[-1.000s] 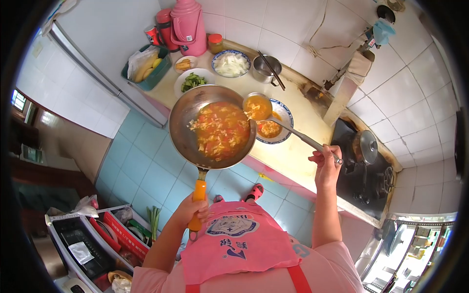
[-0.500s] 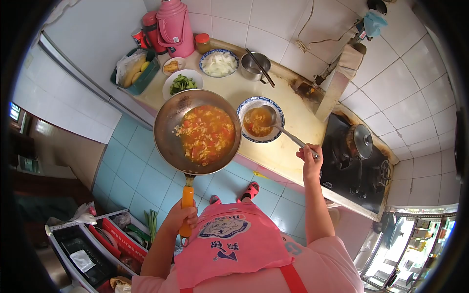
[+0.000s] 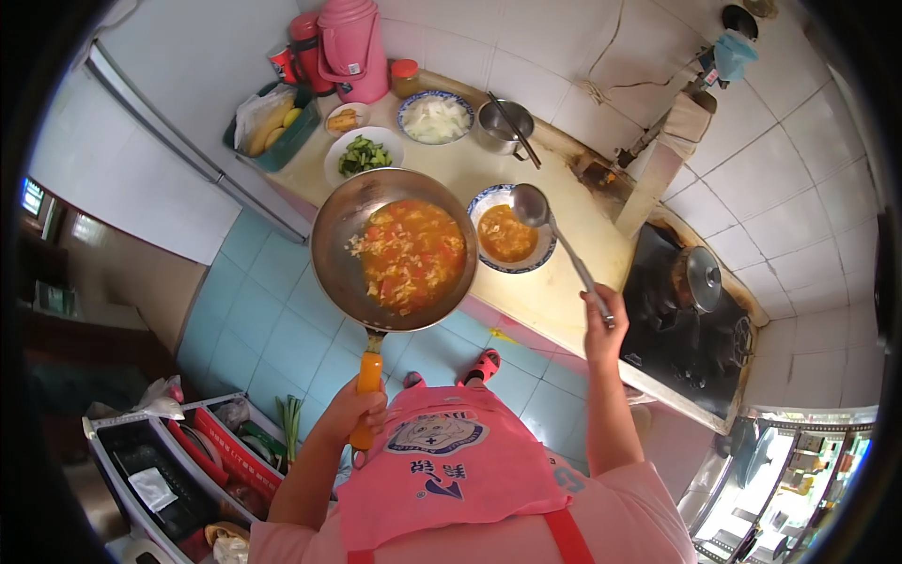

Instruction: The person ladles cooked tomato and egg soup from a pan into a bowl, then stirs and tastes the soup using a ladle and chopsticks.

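Note:
My left hand point(image 3: 360, 411) is wrapped round the orange handle of a frying pan point(image 3: 340, 226). The pan is held over the counter's front edge, with tomato and egg in reddish broth point(image 3: 413, 254) pooled in it. My right hand point(image 3: 604, 320) grips a metal ladle point(image 3: 573, 254) by the end of its handle. The ladle's bowl is over the right rim of a blue-and-white bowl point(image 3: 547, 254), clear of the food. Tomato-egg soup point(image 3: 507, 235) lies in that bowl, just right of the pan.
Behind the pan stand a plate of chopped greens point(image 3: 365, 155), a plate of sliced white vegetable point(image 3: 436, 119), and a small pot point(image 3: 503, 125) with chopsticks across it. A lidded pot point(image 3: 700, 279) sits on the black stove point(image 3: 658, 348) at right. A pink thermos point(image 3: 353, 52) is at the back.
My right hand has lifted the ladle out of the soup, and its bowl now shows above the rim. The pan stays in my left hand; the whole view has shifted slightly.

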